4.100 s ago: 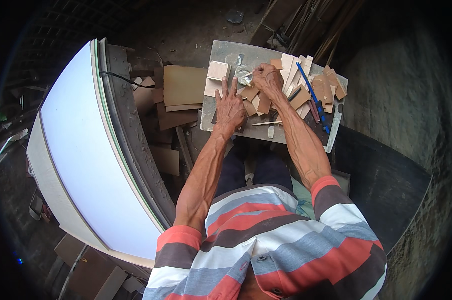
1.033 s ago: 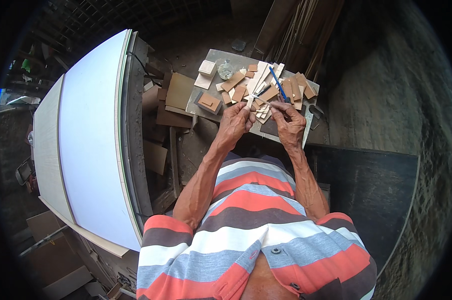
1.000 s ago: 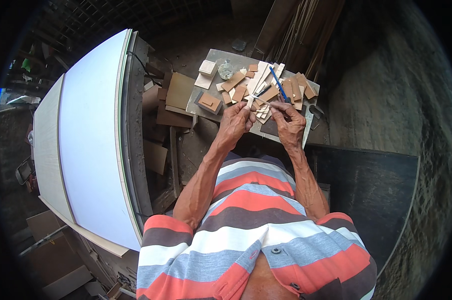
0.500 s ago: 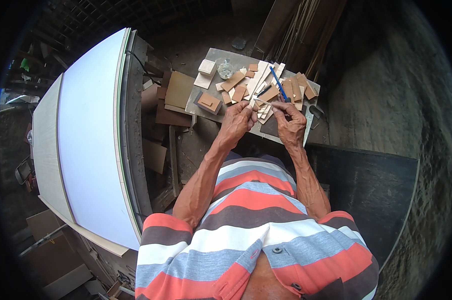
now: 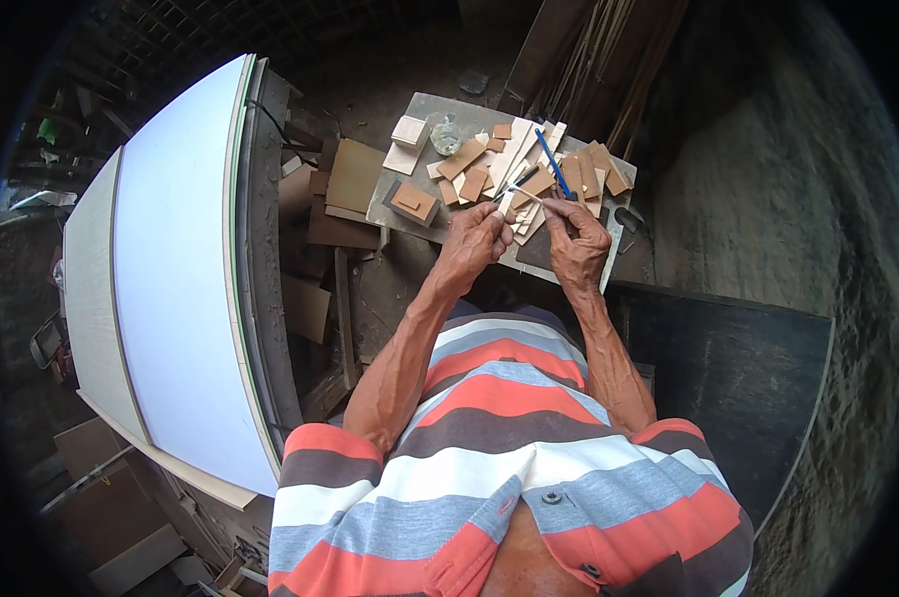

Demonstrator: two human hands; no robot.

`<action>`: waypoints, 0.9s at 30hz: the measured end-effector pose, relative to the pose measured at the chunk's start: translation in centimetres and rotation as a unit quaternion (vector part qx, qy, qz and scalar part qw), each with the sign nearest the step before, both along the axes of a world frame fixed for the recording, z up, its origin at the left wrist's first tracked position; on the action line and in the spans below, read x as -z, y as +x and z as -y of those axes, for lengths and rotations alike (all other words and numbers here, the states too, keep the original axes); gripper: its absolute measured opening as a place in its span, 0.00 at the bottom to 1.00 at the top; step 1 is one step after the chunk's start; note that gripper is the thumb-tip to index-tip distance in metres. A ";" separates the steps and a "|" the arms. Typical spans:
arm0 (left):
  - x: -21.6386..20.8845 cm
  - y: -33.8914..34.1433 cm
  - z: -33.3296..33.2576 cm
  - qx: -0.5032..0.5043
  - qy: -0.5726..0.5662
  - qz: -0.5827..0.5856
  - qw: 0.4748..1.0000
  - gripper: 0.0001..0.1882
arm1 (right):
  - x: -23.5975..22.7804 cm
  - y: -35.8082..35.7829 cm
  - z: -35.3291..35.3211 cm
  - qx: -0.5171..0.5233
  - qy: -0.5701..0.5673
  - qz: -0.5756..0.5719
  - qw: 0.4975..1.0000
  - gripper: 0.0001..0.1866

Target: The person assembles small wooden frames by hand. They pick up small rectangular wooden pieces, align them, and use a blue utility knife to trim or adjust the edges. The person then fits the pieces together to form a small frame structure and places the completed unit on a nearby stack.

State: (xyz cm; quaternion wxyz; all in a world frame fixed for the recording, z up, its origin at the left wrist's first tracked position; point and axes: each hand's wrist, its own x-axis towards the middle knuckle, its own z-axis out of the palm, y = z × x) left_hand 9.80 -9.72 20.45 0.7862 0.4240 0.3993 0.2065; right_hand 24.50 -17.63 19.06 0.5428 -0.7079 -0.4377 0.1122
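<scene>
1. The left hand (image 5: 472, 242) and the right hand (image 5: 575, 239) are raised side by side over the near edge of a small grey table (image 5: 409, 217), close together but not touching.
2. The fingers of both hands are curled in and pinch the 2 ends of a thin pale wooden strip (image 5: 529, 196) that spans the gap between them.
3. A blue pencil (image 5: 553, 176) lies slanted on the table just beyond the right hand.
4. Around it, many small flat wood offcuts (image 5: 461, 159), brown and pale, lie scattered and overlapping on the table.
5. A small clear glass jar (image 5: 445, 133) stands near the far left corner of the table, beside a pale square block (image 5: 408, 130).
6. A brown square piece with a smaller square on top (image 5: 413, 203) sits at the left side of the table.
7. No labels or signs can be made out; the nearest to packaging are flat brown board pieces (image 5: 353, 177) stacked left of the table.
8. A large white panel (image 5: 176, 269) fills the left of the view, its ends bent by the lens.
9. A dark board (image 5: 748, 368) lies to the right, partly hidden by the right arm.
10. The fingertips are too small to show exactly how they grip, and the table's near edge is hidden behind the hands.
</scene>
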 end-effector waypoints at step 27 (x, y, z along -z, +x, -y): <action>1.2 -0.3 0.2 -0.018 -0.035 -0.011 0.999 0.09 | 0.3 0.1 -0.2 -0.067 -0.009 0.105 0.992 0.05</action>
